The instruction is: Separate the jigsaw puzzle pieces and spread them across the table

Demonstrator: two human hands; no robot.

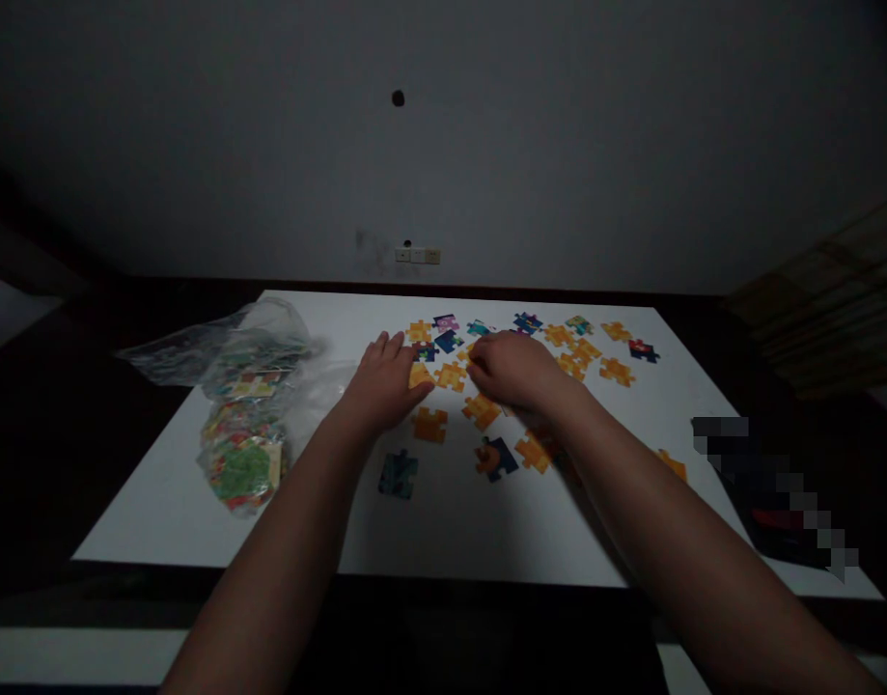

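Several jigsaw pieces lie scattered over a white table (pixel 450 521), many face down in orange (pixel 429 425) and some showing dark blue print (pixel 398 474). My left hand (pixel 382 382) lies flat, palm down, with its fingertips on the orange pieces near the table's middle. My right hand (pixel 512 370) is curled over the pieces beside it, fingertips pressing down on an orange piece (pixel 451 376). Whether it grips one is hidden under the fingers.
A clear plastic bag (pixel 240 359) with bundles of colourful puzzle pieces (pixel 241 469) sits on the left of the table. A dark blurred object (pixel 772 497) lies at the right edge. Behind the table is a grey wall with sockets (pixel 418 256).
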